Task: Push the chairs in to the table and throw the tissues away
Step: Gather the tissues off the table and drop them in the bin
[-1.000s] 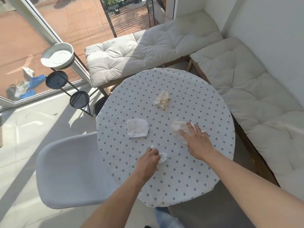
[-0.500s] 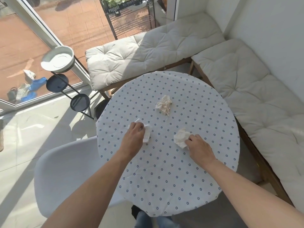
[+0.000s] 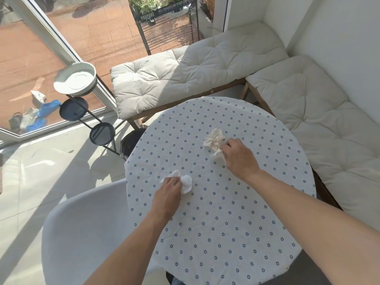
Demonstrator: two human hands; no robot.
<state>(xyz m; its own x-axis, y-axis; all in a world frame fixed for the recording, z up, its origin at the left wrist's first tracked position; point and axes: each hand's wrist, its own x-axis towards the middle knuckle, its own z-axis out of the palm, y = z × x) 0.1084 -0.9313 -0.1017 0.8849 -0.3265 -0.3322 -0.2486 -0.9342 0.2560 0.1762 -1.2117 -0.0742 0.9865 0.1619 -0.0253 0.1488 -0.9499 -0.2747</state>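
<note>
A round table (image 3: 226, 223) in a dotted white cloth fills the middle of the view. My left hand (image 3: 167, 195) rests on its left part, closed on bunched white tissues (image 3: 186, 183) that stick out past the fingers. My right hand (image 3: 240, 159) reaches to the table's centre, its fingertips pinching a crumpled cream tissue (image 3: 213, 138); a bit of white tissue shows under the palm. A pale grey shell chair (image 3: 86, 233) stands at the table's left, its seat partly under the edge.
A dark bin (image 3: 131, 140) sits on the floor by the table's far left edge. Beside it stands a black plant stand (image 3: 86, 112) with a white dish. Cushioned benches (image 3: 185, 75) line the back and the right wall.
My left hand has bunched up the flat tissue along with the small one. My right hand has moved forward, carrying its tissue, to the crumpled tissue at the centre.
</note>
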